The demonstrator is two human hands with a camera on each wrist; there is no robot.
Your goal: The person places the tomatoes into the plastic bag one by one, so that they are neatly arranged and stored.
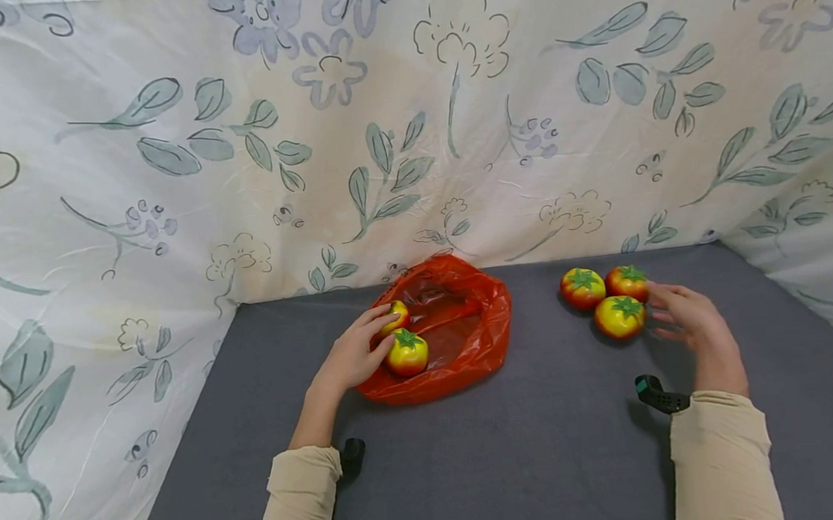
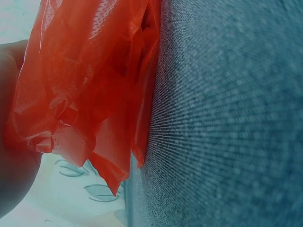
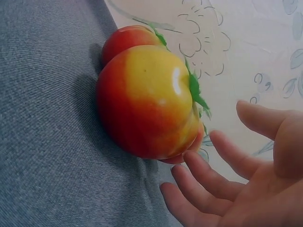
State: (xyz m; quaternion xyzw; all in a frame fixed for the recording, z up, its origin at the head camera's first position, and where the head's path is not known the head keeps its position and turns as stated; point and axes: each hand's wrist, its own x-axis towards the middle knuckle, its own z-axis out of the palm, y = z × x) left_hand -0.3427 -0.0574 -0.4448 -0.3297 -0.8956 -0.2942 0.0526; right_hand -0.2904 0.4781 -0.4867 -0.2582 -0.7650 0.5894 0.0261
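1. Right hand (image 1: 685,318) spread, fingers loose, gripping nothing; nearest tomato (image 1: 619,317) lies just off the fingertips, a sliver of cloth between in the right wrist view.
2. Two more tomatoes, the back left one (image 1: 582,288) and the back right one (image 1: 627,281), packed tight behind that one, farther from the palm, all three touching on the grey cloth (image 1: 545,444).
3. Left hand (image 1: 354,353) at the near left rim of the red bag (image 1: 466,345), fingers curved round a small yellow fruit (image 1: 395,317); pinching or merely touching, cannot tell.
4. Another tomato (image 1: 407,352) just under those fingertips, at the bag's mouth.
5. Bag slumped open on the cloth, holding that tomato and the yellow fruit at its near left edge; deeper inside, only crumpled film visible.
6. Left wrist view: only red film against grey cloth, plus a bit of the hand.
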